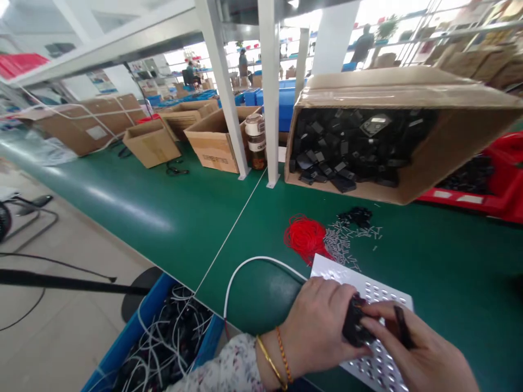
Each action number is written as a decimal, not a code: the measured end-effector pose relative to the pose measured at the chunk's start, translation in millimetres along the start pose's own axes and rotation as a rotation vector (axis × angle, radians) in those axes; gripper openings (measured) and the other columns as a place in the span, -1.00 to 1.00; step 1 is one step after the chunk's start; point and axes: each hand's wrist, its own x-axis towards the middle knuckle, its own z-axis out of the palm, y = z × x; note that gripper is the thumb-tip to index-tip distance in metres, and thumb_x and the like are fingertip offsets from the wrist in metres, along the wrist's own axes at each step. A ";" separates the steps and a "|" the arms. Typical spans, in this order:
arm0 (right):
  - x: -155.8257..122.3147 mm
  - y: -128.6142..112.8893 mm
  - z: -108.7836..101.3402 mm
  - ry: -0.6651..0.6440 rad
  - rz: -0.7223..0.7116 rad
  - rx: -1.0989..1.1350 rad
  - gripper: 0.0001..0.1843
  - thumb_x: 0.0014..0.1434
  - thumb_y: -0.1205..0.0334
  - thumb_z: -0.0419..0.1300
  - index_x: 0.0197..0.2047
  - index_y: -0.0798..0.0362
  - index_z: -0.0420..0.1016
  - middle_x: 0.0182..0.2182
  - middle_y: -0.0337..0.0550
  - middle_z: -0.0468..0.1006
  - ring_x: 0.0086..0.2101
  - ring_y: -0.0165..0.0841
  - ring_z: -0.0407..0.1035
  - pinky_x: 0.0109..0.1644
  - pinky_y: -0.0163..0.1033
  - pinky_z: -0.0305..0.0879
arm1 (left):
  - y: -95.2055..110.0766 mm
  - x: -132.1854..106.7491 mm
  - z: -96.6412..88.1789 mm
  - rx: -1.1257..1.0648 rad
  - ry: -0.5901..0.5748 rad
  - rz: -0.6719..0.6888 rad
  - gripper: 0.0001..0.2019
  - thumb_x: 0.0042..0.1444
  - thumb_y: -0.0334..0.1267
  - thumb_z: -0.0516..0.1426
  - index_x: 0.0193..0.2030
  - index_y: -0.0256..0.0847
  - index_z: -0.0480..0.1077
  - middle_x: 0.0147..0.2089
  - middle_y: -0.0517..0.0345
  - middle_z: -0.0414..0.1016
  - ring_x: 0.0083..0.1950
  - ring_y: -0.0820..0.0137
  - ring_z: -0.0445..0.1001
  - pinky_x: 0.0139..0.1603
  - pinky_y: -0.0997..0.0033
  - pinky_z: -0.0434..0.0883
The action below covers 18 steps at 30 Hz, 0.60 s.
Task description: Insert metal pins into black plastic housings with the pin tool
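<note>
My left hand (pixel 316 321) is closed around a small black plastic housing (pixel 354 321), held above a white perforated plate (pixel 359 279). My right hand (pixel 420 343) pinches thumb and forefinger together at the housing's open face; what lies between the tips is too small to make out. A narrow black piece (pixel 403 326) sits in the right hand's curled fingers. From under the left hand a white cable (pixel 261 258) loops over the green table and drops past its front edge. Beyond the plate lie a red wire coil (pixel 305 237), scattered screws (pixel 341 242) and small black parts (pixel 359 216).
A cardboard box (pixel 408 190) on its side holds many black housings. Right of it is a red bin (pixel 506 185). White posts (pixel 269 98), a bottle (pixel 256 141) and open cartons (pixel 212 147) stand behind. A blue crate (pixel 110 354) with cabled parts sits below the table's edge.
</note>
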 end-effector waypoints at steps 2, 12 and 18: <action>-1.7 4.1 -1.5 0.044 -0.046 -0.057 -0.50 0.04 -0.31 0.10 -0.33 -0.05 0.53 -0.38 -0.18 0.60 -0.42 -0.22 0.51 -0.44 -0.27 0.40 | -1.4 -0.6 0.9 0.017 0.008 0.013 -0.39 -0.04 0.04 0.26 0.04 -0.26 0.20 -0.07 -0.02 0.42 -0.07 0.17 0.39 -0.01 0.17 0.38; 6.2 0.5 -16.4 0.000 -0.445 -0.199 -0.54 0.24 -0.18 0.00 -0.35 -0.04 0.52 -0.40 -0.19 0.59 -0.47 -0.31 0.50 -0.44 -0.32 0.42 | -2.1 -0.2 3.0 0.070 0.006 0.025 -0.39 -0.06 0.03 0.27 0.03 -0.29 0.21 -0.07 -0.01 0.42 -0.05 0.18 0.40 0.03 0.17 0.37; 1.5 4.9 -7.7 -0.003 -0.293 -0.225 -0.62 0.23 -0.14 0.02 -0.25 -0.03 0.47 -0.35 -0.17 0.58 -0.43 -0.28 0.50 -0.39 -0.30 0.41 | -1.3 -1.1 2.3 0.031 0.039 -0.001 -0.37 -0.11 -0.03 0.31 0.04 -0.28 0.21 -0.07 -0.04 0.42 -0.05 0.14 0.40 0.01 0.13 0.37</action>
